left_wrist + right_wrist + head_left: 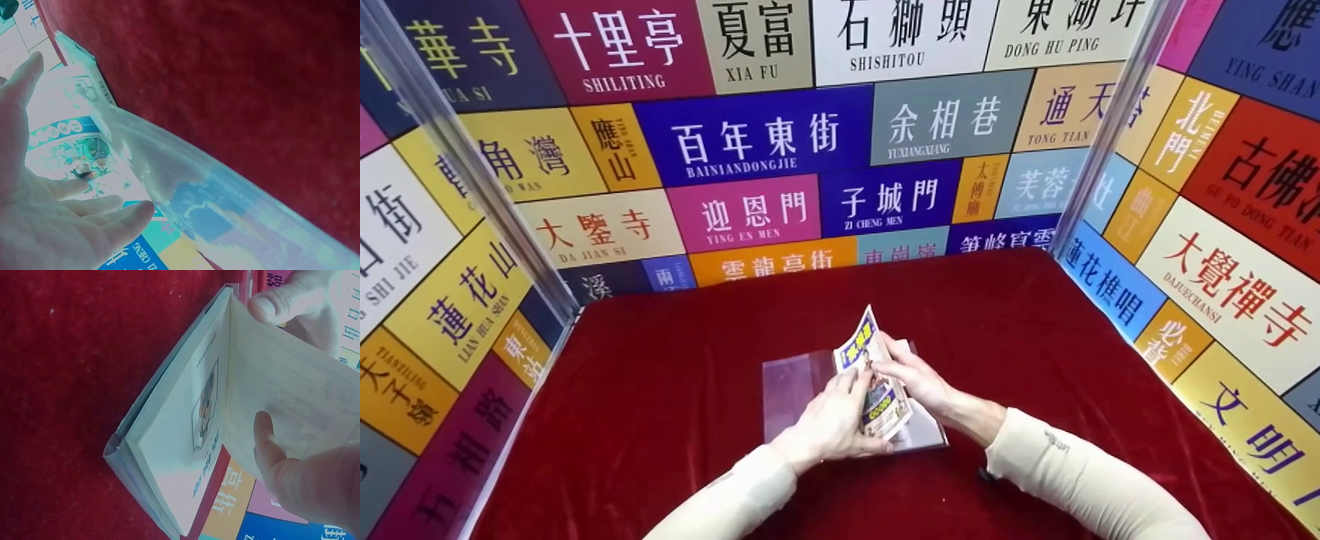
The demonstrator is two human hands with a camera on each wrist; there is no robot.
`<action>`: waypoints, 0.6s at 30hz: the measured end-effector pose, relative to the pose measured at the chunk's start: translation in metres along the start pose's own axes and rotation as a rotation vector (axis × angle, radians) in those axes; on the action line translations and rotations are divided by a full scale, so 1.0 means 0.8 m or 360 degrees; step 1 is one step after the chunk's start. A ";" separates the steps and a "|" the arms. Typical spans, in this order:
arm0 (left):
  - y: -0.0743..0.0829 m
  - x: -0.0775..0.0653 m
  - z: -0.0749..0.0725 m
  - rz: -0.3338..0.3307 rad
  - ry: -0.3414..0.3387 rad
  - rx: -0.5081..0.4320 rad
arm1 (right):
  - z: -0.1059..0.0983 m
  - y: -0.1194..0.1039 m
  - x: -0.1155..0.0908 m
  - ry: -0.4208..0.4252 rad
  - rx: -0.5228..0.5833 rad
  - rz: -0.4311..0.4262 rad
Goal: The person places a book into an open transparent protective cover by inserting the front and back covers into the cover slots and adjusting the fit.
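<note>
While two cream sleeves (735,495) angle in from the near side, left hand (832,420) and right hand (922,382) meet at one book (922,429). Left: fingers fairly straight, slightly spread, laid against the outside of the raised cover (890,420). Right: pinching that cover, one digit on its inner face. Book lies just below the fingers, page showing, pictured on it. One clear plastic flap (786,394) extends left of it. Red-clothed counter (660,420) underneath, name signs (754,135) on walls behind.
</note>
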State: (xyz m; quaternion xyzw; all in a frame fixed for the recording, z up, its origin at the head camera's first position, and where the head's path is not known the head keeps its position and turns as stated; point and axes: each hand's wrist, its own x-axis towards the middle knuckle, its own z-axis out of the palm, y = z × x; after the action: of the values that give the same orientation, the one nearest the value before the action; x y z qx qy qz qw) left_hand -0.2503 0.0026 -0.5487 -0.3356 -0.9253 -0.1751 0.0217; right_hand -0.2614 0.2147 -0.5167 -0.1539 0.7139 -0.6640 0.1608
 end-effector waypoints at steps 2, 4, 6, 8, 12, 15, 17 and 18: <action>-0.001 0.001 -0.001 -0.0010 -0.0022 -0.0019 | -0.001 0.001 -0.001 0.0017 -0.0037 0.0003; -0.001 0.001 -0.002 -0.0017 -0.0046 -0.0039 | -0.001 0.002 -0.002 0.0044 -0.0067 0.0008; -0.002 0.001 -0.003 -0.0021 -0.0064 -0.0054 | 0.000 0.003 -0.002 0.0060 -0.0073 0.0009; -0.003 0.001 -0.003 -0.0025 -0.0076 -0.0045 | 0.002 0.005 -0.003 0.0077 -0.0084 0.0007; -0.009 -0.001 -0.006 -0.0036 -0.0075 -0.0014 | 0.006 0.006 -0.002 0.0132 -0.0103 0.0002; -0.016 -0.003 -0.009 -0.0057 -0.0071 0.0008 | 0.007 0.006 -0.002 0.0177 -0.0134 -0.0004; -0.021 -0.004 -0.012 -0.0078 -0.0069 0.0027 | 0.007 0.007 -0.002 0.0189 -0.0157 -0.0013; -0.024 -0.004 -0.013 -0.0097 -0.0075 0.0035 | 0.007 0.007 -0.003 0.0188 -0.0167 -0.0026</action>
State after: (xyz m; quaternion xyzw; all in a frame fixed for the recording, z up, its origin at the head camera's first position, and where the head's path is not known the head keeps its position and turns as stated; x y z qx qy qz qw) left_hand -0.2604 -0.0163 -0.5455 -0.3109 -0.9373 -0.1574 -0.0017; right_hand -0.2572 0.2110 -0.5225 -0.1284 0.7546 -0.6349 0.1047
